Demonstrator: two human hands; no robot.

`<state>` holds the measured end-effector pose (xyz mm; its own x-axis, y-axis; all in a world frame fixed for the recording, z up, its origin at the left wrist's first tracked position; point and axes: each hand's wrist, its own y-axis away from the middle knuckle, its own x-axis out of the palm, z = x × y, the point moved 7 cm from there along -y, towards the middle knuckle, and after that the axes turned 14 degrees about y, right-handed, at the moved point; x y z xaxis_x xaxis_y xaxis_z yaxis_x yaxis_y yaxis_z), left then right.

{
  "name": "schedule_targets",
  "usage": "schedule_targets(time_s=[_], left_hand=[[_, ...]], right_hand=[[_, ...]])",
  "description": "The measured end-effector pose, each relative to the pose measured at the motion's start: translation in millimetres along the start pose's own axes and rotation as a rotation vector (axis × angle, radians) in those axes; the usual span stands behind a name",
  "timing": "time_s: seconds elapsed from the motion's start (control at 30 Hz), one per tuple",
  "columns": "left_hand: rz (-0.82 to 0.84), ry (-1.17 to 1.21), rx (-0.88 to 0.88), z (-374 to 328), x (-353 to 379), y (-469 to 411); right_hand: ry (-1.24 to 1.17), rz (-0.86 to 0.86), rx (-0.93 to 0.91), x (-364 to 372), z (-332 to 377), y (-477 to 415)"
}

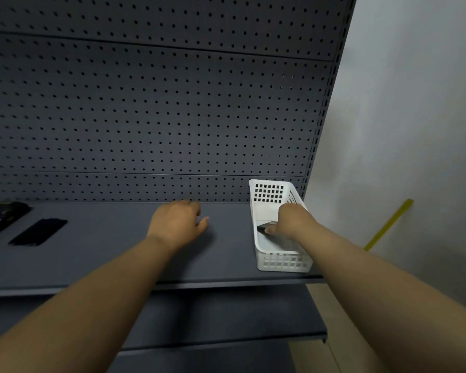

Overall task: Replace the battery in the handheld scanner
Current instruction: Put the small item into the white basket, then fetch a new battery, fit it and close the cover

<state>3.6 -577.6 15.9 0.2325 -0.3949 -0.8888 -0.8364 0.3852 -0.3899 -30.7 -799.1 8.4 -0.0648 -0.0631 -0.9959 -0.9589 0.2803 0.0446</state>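
My right hand (pixel 291 219) reaches down into a white perforated basket (pixel 283 261) at the right end of the shelf, its fingers closed on a flat black battery (pixel 265 226) inside. My left hand (pixel 176 222) hovers over the middle of the shelf, fingers loosely curled, holding nothing. The black handheld scanner (pixel 2 218) lies at the far left edge of the shelf, partly cut off. Beside it lies a flat black cover (pixel 38 232), apart from the scanner.
The dark grey shelf (pixel 113 254) is backed by a pegboard wall (pixel 156 111). A lower shelf (pixel 226 319) juts out below. A pale wall stands to the right, with a yellow stick (pixel 388 224) leaning on it.
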Motion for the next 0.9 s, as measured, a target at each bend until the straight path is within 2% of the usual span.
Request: schedule_targets(time_s=[0.2,0.4,0.63,0.9], left_hand=[[-0.015,-0.007,-0.021,5.8,-8.3,3.0],[-0.030,-0.032,-0.025,15.1,-24.0,8.5],[-0.032,-0.038,-0.053,43.3,-41.0,16.2],[0.015,-0.041,-0.051,105.1,-57.7,23.7]], right_hand=[[0.074,-0.022,-0.023,-18.6,8.9,2.4],[0.034,-0.146,-0.033,-46.1,29.4,4.8],[-0.011,-0.215,-0.126,-59.5,87.7,10.1],[-0.019,-0.168,-0.162,-62.4,169.8,6.2]])
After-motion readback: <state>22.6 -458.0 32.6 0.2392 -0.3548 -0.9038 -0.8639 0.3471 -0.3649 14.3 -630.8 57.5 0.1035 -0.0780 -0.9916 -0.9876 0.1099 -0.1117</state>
